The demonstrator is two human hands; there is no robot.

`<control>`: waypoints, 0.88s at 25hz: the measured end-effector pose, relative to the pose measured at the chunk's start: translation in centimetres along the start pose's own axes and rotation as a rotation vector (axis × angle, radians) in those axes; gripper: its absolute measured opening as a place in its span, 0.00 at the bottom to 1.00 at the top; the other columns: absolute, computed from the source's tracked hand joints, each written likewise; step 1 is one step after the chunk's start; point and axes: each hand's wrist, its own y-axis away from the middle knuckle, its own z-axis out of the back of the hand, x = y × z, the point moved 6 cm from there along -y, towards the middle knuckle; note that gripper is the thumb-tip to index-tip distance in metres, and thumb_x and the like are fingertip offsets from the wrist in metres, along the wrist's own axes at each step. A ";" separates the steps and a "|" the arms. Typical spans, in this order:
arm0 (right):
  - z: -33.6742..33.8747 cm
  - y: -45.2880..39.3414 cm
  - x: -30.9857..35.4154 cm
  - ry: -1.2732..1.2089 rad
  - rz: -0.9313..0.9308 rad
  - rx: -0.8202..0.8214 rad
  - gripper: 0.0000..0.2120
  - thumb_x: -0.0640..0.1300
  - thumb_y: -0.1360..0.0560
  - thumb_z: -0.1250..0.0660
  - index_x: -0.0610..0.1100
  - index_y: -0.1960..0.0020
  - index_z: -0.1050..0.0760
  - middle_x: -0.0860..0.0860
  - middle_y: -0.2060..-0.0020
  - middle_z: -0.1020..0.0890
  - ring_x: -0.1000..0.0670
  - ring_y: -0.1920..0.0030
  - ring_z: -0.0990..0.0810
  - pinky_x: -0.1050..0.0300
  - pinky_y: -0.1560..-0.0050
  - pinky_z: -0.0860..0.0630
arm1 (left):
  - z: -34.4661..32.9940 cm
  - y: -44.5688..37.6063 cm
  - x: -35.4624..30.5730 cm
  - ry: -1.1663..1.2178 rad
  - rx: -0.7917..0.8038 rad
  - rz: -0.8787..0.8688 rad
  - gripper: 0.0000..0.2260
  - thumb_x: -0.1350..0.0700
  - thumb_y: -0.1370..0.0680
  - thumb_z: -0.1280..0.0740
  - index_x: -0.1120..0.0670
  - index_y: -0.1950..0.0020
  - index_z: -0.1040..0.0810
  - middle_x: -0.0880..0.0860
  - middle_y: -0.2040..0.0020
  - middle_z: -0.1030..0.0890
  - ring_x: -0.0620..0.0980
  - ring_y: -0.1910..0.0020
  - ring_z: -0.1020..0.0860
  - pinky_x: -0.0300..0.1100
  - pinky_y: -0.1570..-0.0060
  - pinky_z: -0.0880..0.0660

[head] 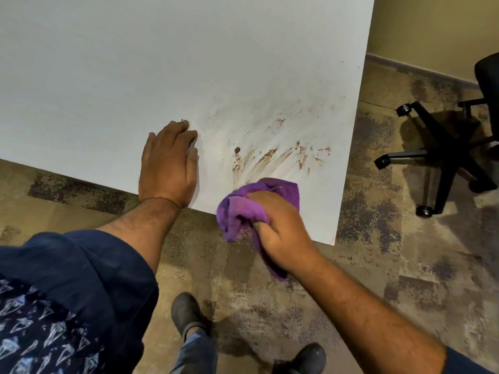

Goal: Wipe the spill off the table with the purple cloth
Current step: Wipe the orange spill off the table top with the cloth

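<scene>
Right grip (280, 228): the fingers are curled tight around a bunched purple cloth (243, 206), the fist sitting at the near edge of the white table (108, 76). Part of the cloth rests on the tabletop just ahead of the knuckles, while a loose tail hangs down below the table edge, beside the wrist. Left grip (167, 168) lies flat and spread, palm down on the table, holding nothing, just to the left of the mess. Between the two, and reaching off toward the table's right edge, is the spill (270, 155) (brown streaks and specks, smeared in fanned lines that converge toward the cloth). Its nearest streaks end just beside the cloth. Below the table a mottled carpet (378, 265) shows, with two dark shoes (189, 314) and, to the right, the black wheeled base of an office chair (442, 157).
</scene>
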 end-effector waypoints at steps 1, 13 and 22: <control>1.1 -0.2 0.0 -0.129 -0.098 -0.005 0.18 0.34 0.26 0.39 0.49 0.49 0.14 0.50 0.54 0.13 0.48 0.48 0.15 0.50 0.44 0.19 | -0.1 0.0 0.1 -0.002 0.001 0.000 0.17 0.55 0.14 0.40 0.55 0.26 0.24 0.53 0.22 0.27 0.55 0.20 0.32 0.60 0.16 0.46; 3.2 -11.7 -0.8 0.639 0.073 0.292 0.24 0.63 0.15 0.42 0.57 0.22 0.27 0.51 0.22 0.28 0.42 0.25 0.32 0.38 0.28 0.32 | -0.2 -0.1 0.6 0.013 -0.005 -0.022 0.17 0.55 0.14 0.40 0.55 0.27 0.22 0.54 0.23 0.25 0.55 0.20 0.31 0.59 0.16 0.44; 0.9 -10.4 -0.4 0.573 0.168 0.155 0.15 0.39 0.19 0.36 0.46 0.35 0.18 0.45 0.38 0.18 0.39 0.38 0.23 0.41 0.41 0.27 | -0.1 0.1 0.8 0.031 -0.004 0.001 0.16 0.55 0.14 0.40 0.55 0.27 0.22 0.53 0.22 0.26 0.54 0.19 0.33 0.56 0.16 0.46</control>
